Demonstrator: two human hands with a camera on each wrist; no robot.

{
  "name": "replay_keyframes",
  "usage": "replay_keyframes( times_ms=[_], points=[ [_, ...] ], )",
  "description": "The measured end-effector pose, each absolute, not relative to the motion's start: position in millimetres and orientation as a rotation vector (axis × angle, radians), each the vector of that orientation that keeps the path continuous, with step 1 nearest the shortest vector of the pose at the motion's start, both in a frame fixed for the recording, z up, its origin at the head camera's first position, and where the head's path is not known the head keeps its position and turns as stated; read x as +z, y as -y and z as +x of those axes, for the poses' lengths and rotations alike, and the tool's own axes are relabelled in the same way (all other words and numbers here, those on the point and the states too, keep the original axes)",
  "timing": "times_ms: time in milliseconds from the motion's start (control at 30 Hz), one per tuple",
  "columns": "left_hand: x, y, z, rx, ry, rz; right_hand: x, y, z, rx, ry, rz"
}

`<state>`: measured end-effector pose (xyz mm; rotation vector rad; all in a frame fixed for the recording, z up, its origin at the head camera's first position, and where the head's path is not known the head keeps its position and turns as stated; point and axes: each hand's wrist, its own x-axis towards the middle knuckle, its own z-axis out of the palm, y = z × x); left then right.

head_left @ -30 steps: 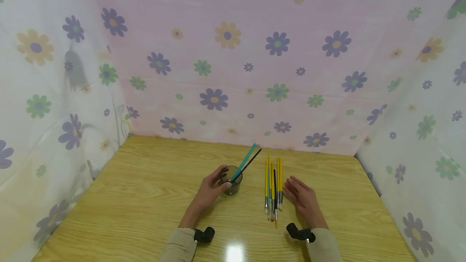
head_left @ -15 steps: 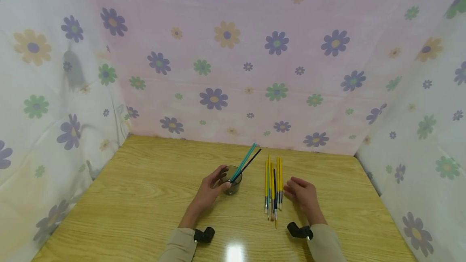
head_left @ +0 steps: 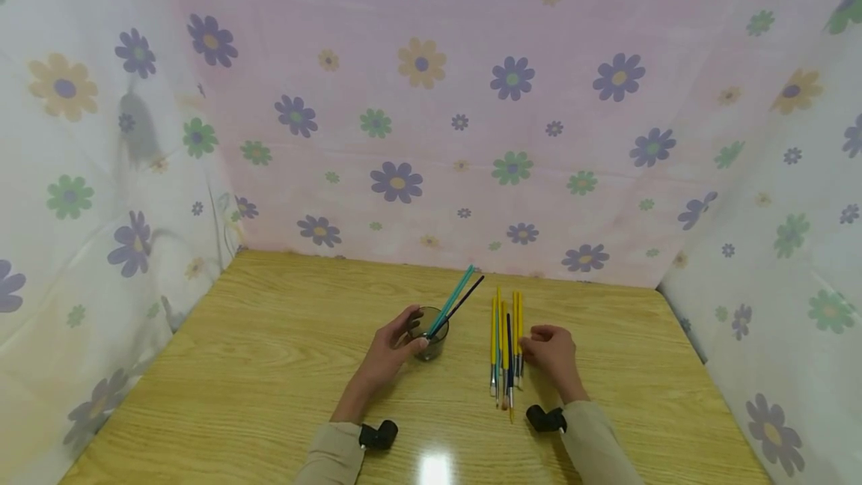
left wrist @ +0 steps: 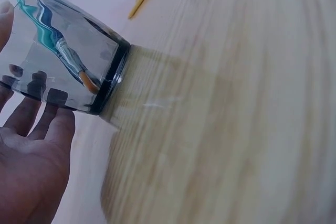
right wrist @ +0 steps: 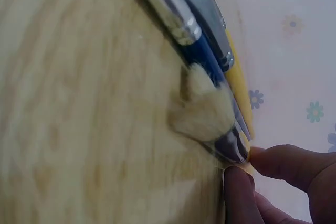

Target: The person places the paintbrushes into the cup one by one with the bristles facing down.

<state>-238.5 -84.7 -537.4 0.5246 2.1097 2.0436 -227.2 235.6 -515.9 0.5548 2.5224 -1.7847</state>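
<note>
My left hand (head_left: pixel 389 354) holds a smoky glass tumbler (head_left: pixel 434 351), thumb on the near side and fingers around the far side. Teal paintbrushes (head_left: pixel 453 295) and a dark-handled one (head_left: pixel 470 293) lean to the right inside it; orange bristles (left wrist: pixel 88 81) point down near the glass base in the left wrist view. To the right, several paintbrushes (head_left: pixel 505 343) lie side by side, bristles toward me. At the right edge of that row, my right hand (head_left: pixel 552 354) pinches a yellow paintbrush (head_left: pixel 521 316). In the right wrist view, thumb and finger meet just behind its metal ferrule (right wrist: pixel 231 148), beside pale bristles (right wrist: pixel 207 111).
The wood-grain table (head_left: pixel 269 365) extends to both sides of the hands. Flowered cloth (head_left: pixel 431 118) hangs along its back and both sides. A black camera mount sits on each wrist, at the left cuff (head_left: pixel 379 435) and right cuff (head_left: pixel 545 419).
My right hand has moved slightly left to the row's edge, its fingers going from spread to pinching the yellow paintbrush. The left hand and the tumbler have stayed in place.
</note>
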Motion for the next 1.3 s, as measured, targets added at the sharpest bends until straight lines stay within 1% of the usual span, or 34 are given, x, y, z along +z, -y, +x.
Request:
replay_keyframes(
  times_ms=[300, 467, 800, 900, 1100, 1300],
  points=[
    [-536, 86, -239, 2.042, -2.117, 0.534, -517, -235, -228, -1.619, -2.673, 0.544],
    [-535, 86, -240, 2.039, -2.105, 0.527, -514, -234, -228, -1.439, -2.785, 0.494],
    [-533, 85, -240, 2.042, -2.104, 0.544, -508, -235, -236, -1.242, -2.850, 0.404],
    [-533, 85, -241, 2.044, -2.109, 0.541, -507, -237, -239, -1.247, -2.820, 0.399],
    [-534, 85, -243, 2.033, -2.107, 0.519, -505, -241, -241, -1.312, -2.717, 0.473],
    [-535, 87, -242, 2.023, -2.108, 0.534, -505, -246, -236, -1.471, -2.620, 0.498]
  ],
)
